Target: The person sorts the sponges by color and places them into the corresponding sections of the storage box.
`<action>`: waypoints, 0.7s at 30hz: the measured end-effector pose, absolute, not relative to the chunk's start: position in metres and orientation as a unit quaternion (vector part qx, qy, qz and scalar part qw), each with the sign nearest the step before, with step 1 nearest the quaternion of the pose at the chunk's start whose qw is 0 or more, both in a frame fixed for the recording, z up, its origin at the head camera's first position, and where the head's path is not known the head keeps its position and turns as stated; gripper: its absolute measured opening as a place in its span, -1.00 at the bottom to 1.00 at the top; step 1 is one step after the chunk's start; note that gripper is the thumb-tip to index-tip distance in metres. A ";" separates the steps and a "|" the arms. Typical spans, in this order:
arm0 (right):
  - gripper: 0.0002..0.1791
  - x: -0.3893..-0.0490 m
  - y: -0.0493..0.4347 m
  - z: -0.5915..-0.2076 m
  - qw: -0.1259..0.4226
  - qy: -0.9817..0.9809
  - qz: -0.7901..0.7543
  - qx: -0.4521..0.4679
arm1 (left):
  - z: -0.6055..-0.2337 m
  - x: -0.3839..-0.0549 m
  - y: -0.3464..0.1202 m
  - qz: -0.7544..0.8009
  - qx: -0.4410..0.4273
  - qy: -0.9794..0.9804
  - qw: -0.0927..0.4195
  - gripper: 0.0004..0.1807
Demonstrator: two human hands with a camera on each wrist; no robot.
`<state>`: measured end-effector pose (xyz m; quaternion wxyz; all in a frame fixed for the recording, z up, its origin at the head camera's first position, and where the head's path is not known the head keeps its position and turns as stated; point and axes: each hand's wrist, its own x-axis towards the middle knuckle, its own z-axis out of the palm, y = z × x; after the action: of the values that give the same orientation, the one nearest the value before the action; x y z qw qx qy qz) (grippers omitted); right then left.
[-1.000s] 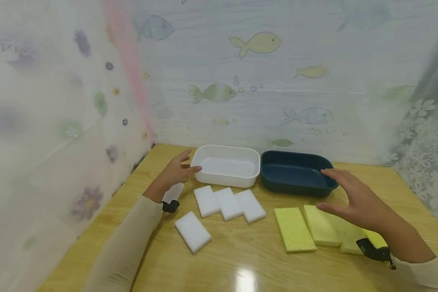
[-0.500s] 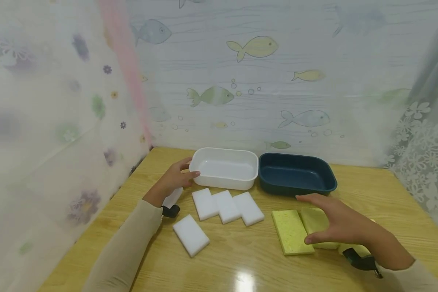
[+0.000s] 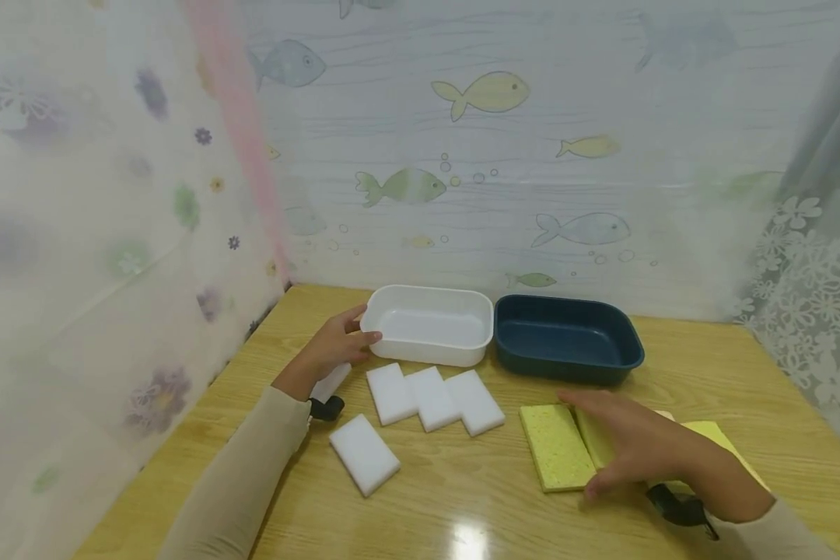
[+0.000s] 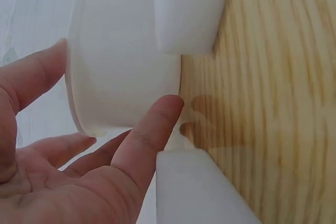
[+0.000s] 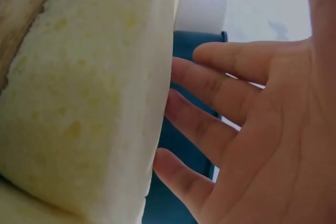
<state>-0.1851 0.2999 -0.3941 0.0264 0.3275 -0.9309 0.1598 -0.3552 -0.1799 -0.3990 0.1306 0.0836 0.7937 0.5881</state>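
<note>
My left hand is at the left end of a white plastic tub, thumb by the front corner and fingers spread round the end. In the left wrist view one fingertip touches the tub's rim. Over the yellow sponges my right hand lies low with fingers extended, partly covering a yellow sponge. The right wrist view shows its fingertips right at the edge of a thick yellow sponge. Another yellow sponge lies flat to its left.
A dark blue tub stands right of the white one. Before the tubs lie overlapping white sponge blocks, a separate white block nearer me, and one partly behind my left wrist. A patterned curtain hangs behind the wooden table.
My right hand has come down and leftward from beside the blue tub to the yellow sponges. My left hand has closed in on the white tub's end. The view has tilted slightly.
</note>
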 end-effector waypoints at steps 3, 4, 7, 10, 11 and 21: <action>0.42 -0.185 0.299 -0.394 0.023 -0.934 0.149 0.324 | -0.401 -0.355 -0.180 0.594 0.092 0.788 0.130 -0.02; 0.43 -0.185 0.299 -0.394 0.021 -0.934 0.147 0.323 | -0.401 -0.355 -0.181 0.595 0.095 0.787 0.131 -0.01; 0.42 -0.186 0.300 -0.395 0.016 -0.936 0.144 0.320 | -0.403 -0.356 -0.180 0.595 0.097 0.787 0.131 -0.02; 0.41 -0.187 0.300 -0.397 0.012 -0.938 0.141 0.316 | -0.404 -0.355 -0.180 0.592 0.095 0.790 0.130 -0.03; 0.40 -0.187 0.300 -0.397 0.012 -0.938 0.141 0.316 | -0.404 -0.354 -0.179 0.592 0.095 0.790 0.127 -0.04; 0.34 -0.187 0.297 -0.396 0.012 -0.941 0.137 0.309 | -0.401 -0.355 -0.178 0.597 0.105 0.786 0.119 -0.07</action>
<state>-0.1868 0.2970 -0.3958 0.0124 0.3091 -0.9410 0.1374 -0.3548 -0.1781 -0.4010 0.1194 0.1049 0.7861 0.5974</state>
